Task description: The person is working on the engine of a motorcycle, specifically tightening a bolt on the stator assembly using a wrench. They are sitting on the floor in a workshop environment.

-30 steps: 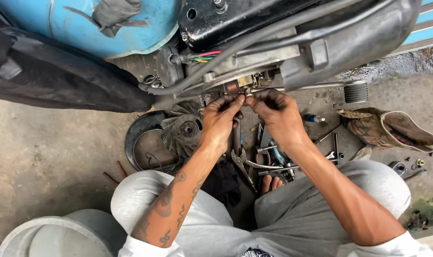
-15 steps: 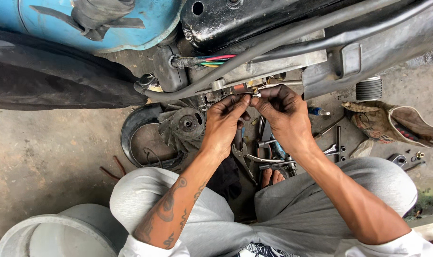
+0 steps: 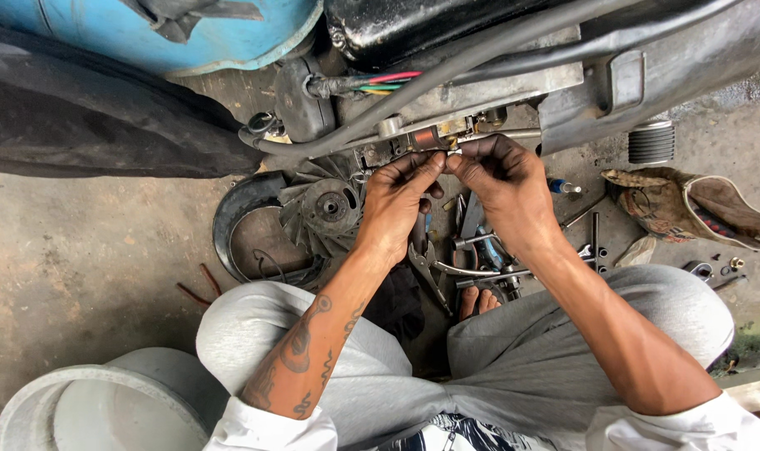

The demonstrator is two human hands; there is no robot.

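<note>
My left hand (image 3: 396,205) and my right hand (image 3: 501,188) meet fingertip to fingertip at a small metal part (image 3: 452,152) on the underside of a motor scooter's engine (image 3: 480,92). Both hands pinch that small part beside a brown, copper-coloured piece (image 3: 426,136). A thick grey cable (image 3: 447,71) and a bundle of coloured wires (image 3: 388,81) run just above my fingers. How the part sits under my fingertips is hidden.
A grey cooling fan (image 3: 325,209) lies in a black cover (image 3: 238,221) left of my hands. Pliers (image 3: 426,259) and several wrenches lie on the concrete between my knees. A worn tool pouch (image 3: 689,205) sits right, a white bucket (image 3: 79,409) lower left, a blue body panel (image 3: 146,33) above.
The view has shifted a little, and both hands have stayed pinched together at the same spot under the engine with small finger movements.
</note>
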